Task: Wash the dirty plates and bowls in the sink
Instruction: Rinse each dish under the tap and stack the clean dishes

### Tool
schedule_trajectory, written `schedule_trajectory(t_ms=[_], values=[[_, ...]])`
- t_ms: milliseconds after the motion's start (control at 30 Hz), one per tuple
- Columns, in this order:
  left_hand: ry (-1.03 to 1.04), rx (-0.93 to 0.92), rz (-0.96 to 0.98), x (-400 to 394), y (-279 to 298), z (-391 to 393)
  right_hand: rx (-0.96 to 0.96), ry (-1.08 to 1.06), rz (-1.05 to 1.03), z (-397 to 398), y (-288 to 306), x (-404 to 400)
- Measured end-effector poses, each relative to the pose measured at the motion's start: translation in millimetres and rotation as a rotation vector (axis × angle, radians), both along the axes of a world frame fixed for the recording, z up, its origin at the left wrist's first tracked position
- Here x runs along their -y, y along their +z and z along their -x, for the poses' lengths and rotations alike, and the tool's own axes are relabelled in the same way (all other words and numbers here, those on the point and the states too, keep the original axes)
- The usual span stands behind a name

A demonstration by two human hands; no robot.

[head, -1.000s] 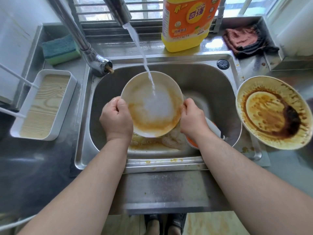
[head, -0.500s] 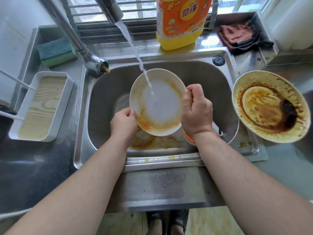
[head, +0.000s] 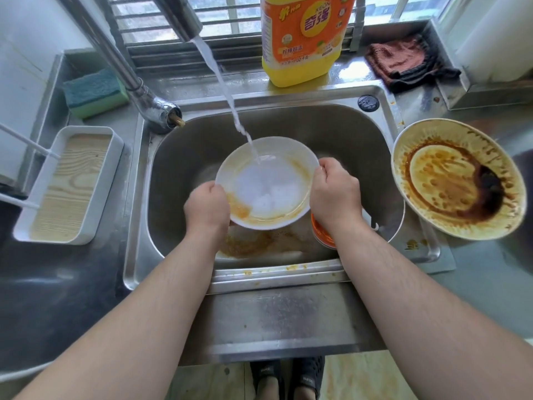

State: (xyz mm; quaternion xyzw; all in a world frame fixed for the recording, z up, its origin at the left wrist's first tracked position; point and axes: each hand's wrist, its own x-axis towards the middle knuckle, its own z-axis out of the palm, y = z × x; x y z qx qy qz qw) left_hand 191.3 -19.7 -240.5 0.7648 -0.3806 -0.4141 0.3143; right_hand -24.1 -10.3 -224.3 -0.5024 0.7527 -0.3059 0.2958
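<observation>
My left hand (head: 206, 207) and right hand (head: 334, 194) grip opposite rims of the white plate (head: 268, 183), fingers curled; the water stream (head: 222, 82) lands between them.

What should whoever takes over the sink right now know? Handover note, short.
Left hand grips the white plate's lower left rim; right hand grips its right rim.
Plate held tilted over the sink under the running water stream; centre rinsed, orange sauce remains on the rim.
Orange bowl lies in the sink under the right wrist.
Large sauce-stained plate waits on the right counter, unwashed.
Sponge and dish soap bottle untouched.
</observation>
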Motion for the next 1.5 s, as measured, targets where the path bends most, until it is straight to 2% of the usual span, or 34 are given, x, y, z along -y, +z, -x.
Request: schedule_trajectory(t_ms=[100,233,333,400,500,633,733,800,900,1000,1133,1233,1300,1433,1500], values=[[0.111,-0.066,0.164,-4.1,8.7,1.2,-0.023,0.079,-0.236,-3.3,-5.8,4.6],[0.161,-0.218,0.308,-3.8,12.9,-1.1,-0.009,0.128,-0.299,-10.9,-13.2,5.2],[0.215,-0.366,0.363,-2.0,12.9,-3.0,0.11,0.097,-0.331,-14.3,-14.8,5.2],[0.226,-0.401,0.39,-1.9,14.6,-1.8,0.202,0.065,-0.369,-16.5,-17.5,7.2],[0.259,-0.457,0.341,-4.7,18.9,-1.7,0.31,0.034,-0.429,-19.2,-18.9,9.6],[0.058,-0.615,0.33,-7.2,21.8,1.2,0.447,0.036,-0.502,-23.1,-16.4,9.9],[-0.111,-0.592,0.311,-9.6,17.1,3.9,0.541,0.039,-0.557,-24.9,-15.0,10.6],[-0.143,-0.544,0.326,-9.6,14.5,3.6,0.576,0.036,-0.601,-24.3,-10.4,9.6],[-0.042,-0.525,0.418,-7.6,16.1,-0.3,0.587,0.073,-0.641,-23.7,-4.8,6.9],[0.115,-0.573,0.43,-7.7,19.2,-2.3,0.566,0.066,-0.609,-24.2,-6.9,8.0],[0.157,-0.633,0.29,-6.6,16.9,-3.3,0.506,-0.007,-0.522,-21.4,-25.8,16.3],[0.135,-0.737,0.167,-6.0,19.0,-1.4,0.509,-0.075,-0.535,-18.9,-32.0,21.7],[0.105,-0.757,0.168,-4.3,17.8,-1.6,0.494,-0.055,-0.534,-18.5,-30.6,22.5],[0.15,-0.692,0.217,-3.7,17.7,-3.1,0.704,-0.22,-0.595,-19.2,-27.2,20.3],[0.123,-0.658,0.223,-7.7,19.6,-0.7,0.763,-0.221,-0.642,-19.8,-24.1,18.5]])
